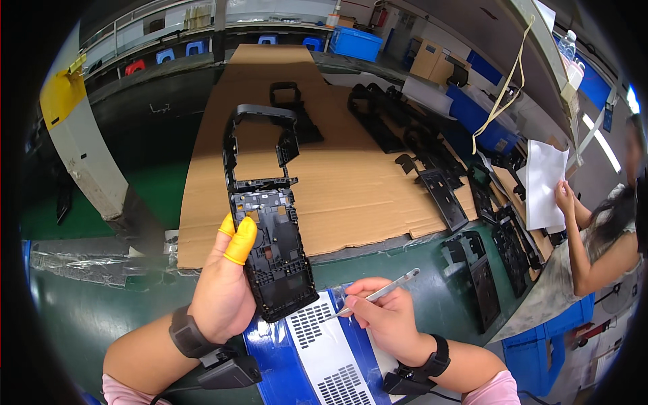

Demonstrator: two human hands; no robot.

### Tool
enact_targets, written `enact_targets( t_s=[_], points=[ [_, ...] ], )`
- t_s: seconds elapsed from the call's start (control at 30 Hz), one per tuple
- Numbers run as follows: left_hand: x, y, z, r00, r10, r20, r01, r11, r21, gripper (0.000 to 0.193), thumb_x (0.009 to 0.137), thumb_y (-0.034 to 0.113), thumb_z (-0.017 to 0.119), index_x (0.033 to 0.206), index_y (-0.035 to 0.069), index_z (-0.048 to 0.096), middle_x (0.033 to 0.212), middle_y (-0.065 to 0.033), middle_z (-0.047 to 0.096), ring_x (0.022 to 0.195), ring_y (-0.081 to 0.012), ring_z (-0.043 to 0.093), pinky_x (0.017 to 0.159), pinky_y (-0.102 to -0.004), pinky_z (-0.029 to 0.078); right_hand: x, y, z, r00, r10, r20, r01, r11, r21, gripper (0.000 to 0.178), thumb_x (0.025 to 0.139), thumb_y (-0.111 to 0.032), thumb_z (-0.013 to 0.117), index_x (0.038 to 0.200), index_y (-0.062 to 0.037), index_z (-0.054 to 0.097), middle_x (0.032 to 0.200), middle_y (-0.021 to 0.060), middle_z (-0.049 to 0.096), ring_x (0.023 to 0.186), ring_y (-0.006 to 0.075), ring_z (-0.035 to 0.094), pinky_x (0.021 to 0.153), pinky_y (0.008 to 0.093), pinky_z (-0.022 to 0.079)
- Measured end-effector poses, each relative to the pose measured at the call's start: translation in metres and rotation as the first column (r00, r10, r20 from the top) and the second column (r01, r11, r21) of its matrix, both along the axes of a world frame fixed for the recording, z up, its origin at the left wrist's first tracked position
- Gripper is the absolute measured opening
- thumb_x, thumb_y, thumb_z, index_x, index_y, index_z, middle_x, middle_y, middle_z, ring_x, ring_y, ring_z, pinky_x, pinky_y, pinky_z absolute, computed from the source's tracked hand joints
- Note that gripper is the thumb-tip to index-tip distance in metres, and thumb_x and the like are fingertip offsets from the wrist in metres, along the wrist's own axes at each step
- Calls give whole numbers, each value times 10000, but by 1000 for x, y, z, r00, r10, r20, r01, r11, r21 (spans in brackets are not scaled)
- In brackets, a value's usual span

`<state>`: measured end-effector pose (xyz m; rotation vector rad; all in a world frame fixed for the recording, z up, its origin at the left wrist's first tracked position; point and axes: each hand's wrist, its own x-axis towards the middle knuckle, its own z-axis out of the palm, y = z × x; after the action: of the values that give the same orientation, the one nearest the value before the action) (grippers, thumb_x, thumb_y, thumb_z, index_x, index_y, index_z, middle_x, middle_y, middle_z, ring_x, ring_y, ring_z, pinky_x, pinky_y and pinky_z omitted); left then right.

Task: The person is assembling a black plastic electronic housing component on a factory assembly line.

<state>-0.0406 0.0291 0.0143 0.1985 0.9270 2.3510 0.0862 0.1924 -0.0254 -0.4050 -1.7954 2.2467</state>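
My left hand is closed around the lower left side of a black plastic housing, held upright with its ribbed inner face showing. The housing has an open loop-shaped frame at its top. Yellow finger cots cover my left thumb and one finger. In my right hand is a pair of silver metal tweezers, gripped between thumb and fingers. Their tip points left, over a white sheet bearing rows of small black rectangular pieces. Whether the tip touches a piece, I cannot tell. Under the sheet lies a shiny blue backing.
Brown cardboard covers the bench ahead, with several black housings on its right part. More housings lie on the green surface. At right, another person holds white paper. A post stands left.
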Motion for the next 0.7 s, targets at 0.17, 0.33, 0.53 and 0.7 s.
enact_targets(
  t_s=[0.17, 0.33, 0.53, 0.7],
  points=[
    [1, 3, -3, 999, -45, 3, 44, 997, 57, 298, 915, 191, 387, 1203, 117, 370, 1099, -48, 500, 967, -154, 519, 820, -335, 453, 1, 6, -4, 1000, 8, -12, -8, 998, -66, 134, 786, -15, 587, 919, -9, 573, 687, 31, 592, 524, 22, 449, 467, 149, 345],
    [2, 1, -4, 1000, -22, 1, 22, 997, 70, 303, 917, 197, 379, 1205, 105, 363, 1105, -53, 500, 987, -167, 511, 841, -353, 442, 1, 3, -1, 1000, 7, 1, -7, 999, -53, 129, 783, 22, 558, 911, 8, 567, 686, 46, 581, 517, 45, 450, 479, 174, 371],
    [3, -1, -8, 999, -39, 17, 37, 995, 89, 309, 916, 205, 380, 1206, 100, 361, 1113, -56, 497, 995, -171, 507, 843, -359, 441, 4, 6, 5, 1000, 21, 22, -19, 995, -94, 143, 773, 37, 552, 915, 21, 563, 707, 71, 597, 513, 56, 447, 474, 180, 358],
    [19, 4, -8, 986, -134, 99, 124, 987, 99, 350, 911, 221, 393, 1245, 142, 325, 1137, -53, 472, 974, -171, 501, 833, -368, 446, 14, 7, 33, 995, -17, -97, -4, 978, -206, 171, 776, 17, 564, 946, 30, 552, 723, 75, 605, 527, 54, 450, 485, 179, 360]
  ],
)
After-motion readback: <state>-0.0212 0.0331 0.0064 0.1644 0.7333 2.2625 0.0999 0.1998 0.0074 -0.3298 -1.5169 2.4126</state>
